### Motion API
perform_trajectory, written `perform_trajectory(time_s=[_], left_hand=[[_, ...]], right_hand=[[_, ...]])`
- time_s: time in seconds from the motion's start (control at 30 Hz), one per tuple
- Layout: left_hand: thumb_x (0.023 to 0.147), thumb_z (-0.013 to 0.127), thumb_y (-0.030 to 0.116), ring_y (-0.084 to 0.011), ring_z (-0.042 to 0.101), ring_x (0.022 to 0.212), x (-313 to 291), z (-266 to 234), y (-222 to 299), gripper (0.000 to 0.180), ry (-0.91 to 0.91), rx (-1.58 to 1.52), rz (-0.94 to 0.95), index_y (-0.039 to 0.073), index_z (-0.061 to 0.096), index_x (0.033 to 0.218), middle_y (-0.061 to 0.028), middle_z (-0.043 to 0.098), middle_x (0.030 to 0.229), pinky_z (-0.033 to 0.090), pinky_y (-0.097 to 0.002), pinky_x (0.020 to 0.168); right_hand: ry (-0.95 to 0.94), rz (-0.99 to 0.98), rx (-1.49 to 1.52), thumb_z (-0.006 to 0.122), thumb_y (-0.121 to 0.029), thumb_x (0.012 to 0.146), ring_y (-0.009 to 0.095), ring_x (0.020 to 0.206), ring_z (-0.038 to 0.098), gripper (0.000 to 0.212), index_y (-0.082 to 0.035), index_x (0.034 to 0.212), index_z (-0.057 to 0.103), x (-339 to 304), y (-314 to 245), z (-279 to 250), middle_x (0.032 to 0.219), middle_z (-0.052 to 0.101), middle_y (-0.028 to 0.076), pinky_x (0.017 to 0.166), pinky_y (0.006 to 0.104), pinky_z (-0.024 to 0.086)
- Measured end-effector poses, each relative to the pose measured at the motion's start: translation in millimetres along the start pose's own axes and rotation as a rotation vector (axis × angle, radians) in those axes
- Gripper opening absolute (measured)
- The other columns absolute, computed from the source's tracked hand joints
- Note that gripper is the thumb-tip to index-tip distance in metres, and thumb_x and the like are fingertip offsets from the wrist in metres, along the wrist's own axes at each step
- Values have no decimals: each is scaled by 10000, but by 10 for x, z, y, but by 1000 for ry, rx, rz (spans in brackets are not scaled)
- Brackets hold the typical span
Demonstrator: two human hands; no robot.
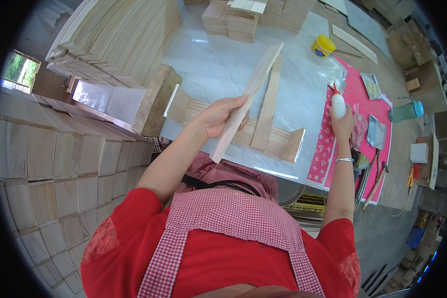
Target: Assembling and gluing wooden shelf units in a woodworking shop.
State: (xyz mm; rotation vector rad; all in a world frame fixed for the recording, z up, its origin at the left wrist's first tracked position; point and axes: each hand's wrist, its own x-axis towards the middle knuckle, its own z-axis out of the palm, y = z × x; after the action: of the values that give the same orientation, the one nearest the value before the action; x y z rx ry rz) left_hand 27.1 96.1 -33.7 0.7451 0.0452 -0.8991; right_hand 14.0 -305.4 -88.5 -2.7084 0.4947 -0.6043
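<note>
A long pale wooden slat is gripped near its middle by my left hand, fingers wrapped round it, tilted above the table. Beneath it lies a wooden piece with an upright end board at each side. A second slat rests with its near end on that piece and points away from me. Over on the pink patterned sheet, my right hand is closed round a white squeeze bottle whose red nozzle points up and away.
Tall stacks of boards stand at the left, beside a thick wooden block. More wood piles are at the back. A yellow jar, a blue-lidded bottle, small trays and a hammer lie right.
</note>
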Motion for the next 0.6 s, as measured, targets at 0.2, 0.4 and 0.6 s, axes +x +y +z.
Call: perform_trajectory(time_s=[0.2, 0.4, 0.6], left_hand=[[1032, 444, 329, -97, 370, 536, -179, 160, -54, 400, -62, -34, -6, 13, 487, 1273, -15, 412, 658, 304, -233, 457], [1027, 457, 315, -96, 382, 530, -289, 314, -126, 488, -129, -47, 20, -3, 408, 1393, -23, 430, 674, 320, -223, 452], [1005, 505, 307, -101, 406, 524, -368, 438, -156, 506, -191, -61, 11, -7, 410, 1389, -30, 454, 681, 348, -221, 454]], right_hand=[[190, 218, 702, 738, -293, 829, 243, 764, 665, 550, 22, 1207, 492, -11, -328, -311, 1007, 627, 175, 597, 313, 540], [209, -5, 1170, 725, -225, 851, 156, 673, 630, 464, 6, 1180, 492, -311, -1122, -1065, 980, 610, 138, 506, 219, 503], [198, -31, 1119, 714, -209, 865, 146, 675, 629, 441, 4, 1182, 494, -392, -1333, -1285, 992, 612, 133, 515, 223, 514]])
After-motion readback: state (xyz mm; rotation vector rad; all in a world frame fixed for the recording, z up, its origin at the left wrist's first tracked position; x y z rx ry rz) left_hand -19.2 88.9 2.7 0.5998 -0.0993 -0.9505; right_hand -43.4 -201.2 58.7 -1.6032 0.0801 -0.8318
